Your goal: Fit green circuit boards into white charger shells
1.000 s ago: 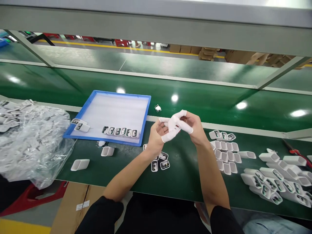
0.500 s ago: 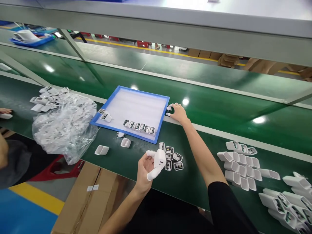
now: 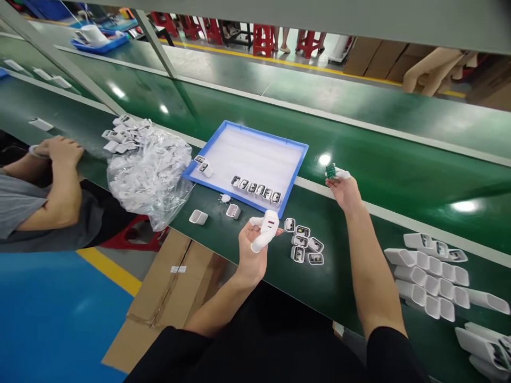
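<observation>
So the white charger case (image 3: 270,221) is up in the left grip (image 3: 252,255), which is pinched around it, held above the tabletop (image 3: 223,234) with its slotted end showing. My guess is it's held by the sides to leave that end uncovered. The right grip (image 3: 345,190), out ahead and well apart, has its fingertips closed on a green circuit board (image 3: 330,171), probably light enough that a pinch does it. White covers on some fingers, maybe to keep smudges off.

Just right of the left grip there's a loose cluster of filled cases (image 3: 297,254), handy for either side I'd say. Beyond that grip sits a blue-rimmed tray (image 3: 255,154) with a neat row of cases (image 3: 252,188) along its near side, likely lined up for easy counting. Right of the right forearm, hollow sleeves (image 3: 432,306) are packed together. Way left: a plastic bag (image 3: 149,181) of white parts, then a co-worker's hands (image 3: 64,150).
</observation>
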`<state>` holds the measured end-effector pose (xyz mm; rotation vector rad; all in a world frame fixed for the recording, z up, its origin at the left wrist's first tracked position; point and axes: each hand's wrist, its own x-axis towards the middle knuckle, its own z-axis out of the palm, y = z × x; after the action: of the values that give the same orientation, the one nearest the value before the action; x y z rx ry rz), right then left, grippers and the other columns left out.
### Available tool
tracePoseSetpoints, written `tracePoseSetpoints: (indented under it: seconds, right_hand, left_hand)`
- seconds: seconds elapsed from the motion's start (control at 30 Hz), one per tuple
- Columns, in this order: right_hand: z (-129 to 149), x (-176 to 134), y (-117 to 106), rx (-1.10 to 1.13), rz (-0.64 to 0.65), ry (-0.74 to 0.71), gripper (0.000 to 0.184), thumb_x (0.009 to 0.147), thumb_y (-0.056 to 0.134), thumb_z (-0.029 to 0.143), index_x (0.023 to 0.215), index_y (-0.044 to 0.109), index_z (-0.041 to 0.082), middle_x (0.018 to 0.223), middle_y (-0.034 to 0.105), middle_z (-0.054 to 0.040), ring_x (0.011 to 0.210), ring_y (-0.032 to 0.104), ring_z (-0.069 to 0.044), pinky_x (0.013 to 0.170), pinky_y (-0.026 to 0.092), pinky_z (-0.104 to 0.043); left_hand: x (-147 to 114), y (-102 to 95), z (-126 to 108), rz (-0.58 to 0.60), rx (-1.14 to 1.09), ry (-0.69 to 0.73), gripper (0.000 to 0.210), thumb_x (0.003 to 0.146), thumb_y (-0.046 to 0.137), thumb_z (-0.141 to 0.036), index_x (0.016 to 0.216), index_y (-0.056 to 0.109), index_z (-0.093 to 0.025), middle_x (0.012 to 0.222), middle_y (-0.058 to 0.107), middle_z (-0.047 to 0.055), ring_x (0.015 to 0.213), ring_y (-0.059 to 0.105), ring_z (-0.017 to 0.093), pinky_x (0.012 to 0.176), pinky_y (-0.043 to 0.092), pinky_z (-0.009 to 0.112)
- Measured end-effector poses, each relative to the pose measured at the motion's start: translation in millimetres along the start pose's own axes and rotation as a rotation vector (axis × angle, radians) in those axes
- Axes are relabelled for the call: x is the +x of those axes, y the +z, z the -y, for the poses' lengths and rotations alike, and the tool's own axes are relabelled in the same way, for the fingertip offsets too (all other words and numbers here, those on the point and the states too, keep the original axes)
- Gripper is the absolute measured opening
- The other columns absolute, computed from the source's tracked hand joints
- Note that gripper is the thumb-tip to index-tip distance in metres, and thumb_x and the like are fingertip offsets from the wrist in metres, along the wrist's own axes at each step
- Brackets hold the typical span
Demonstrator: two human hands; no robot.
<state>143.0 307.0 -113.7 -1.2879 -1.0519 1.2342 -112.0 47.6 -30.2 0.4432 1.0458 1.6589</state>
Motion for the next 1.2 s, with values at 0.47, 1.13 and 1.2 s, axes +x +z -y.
tracePoseSetpoints:
  seconds: [0.47,1.13,1.2]
  right_hand:
    - [-26.3,-43.7,-14.0,0.405,0.048,0.126,0.039,0.07,0.083,0.034,0.107,0.077,0.024,0.107,0.079,-0.0014,0.095,0.078,-0.015,0.104,0.068,-0.029]
    - [-42.6,-33.0,-17.6,0.488,0.07,0.103,0.033,0.073,0.089,0.03,0.104,0.078,0.025,0.103,0.081,-0.0023,0.095,0.08,-0.018,0.092,0.071,-0.032]
    - [-42.6,-33.2,-17.8,0.487,0.073,0.097,0.034,0.073,0.09,0.031,0.105,0.079,0.025,0.103,0.081,-0.0025,0.095,0.08,-0.019,0.092,0.071,-0.033]
  left_hand:
    - [14.5,-3.1,13.0,-0.095,-0.045,-0.039,0.065,0.065,0.113,-0.027,0.115,0.07,-0.023,0.127,0.08,0.003,0.112,0.082,0.02,0.113,0.064,0.041]
    - [188.8,-99.7,-70.2,-0.334,0.898,0.562,0.027,0.082,0.092,-0.028,0.095,0.069,-0.021,0.114,0.071,0.009,0.093,0.075,0.022,0.097,0.07,0.043]
    - [196.2,-102.2,-64.7,-0.326,0.983,0.538,0.025,0.082,0.091,-0.026,0.089,0.067,-0.021,0.111,0.071,0.009,0.089,0.073,0.022,0.097,0.069,0.045]
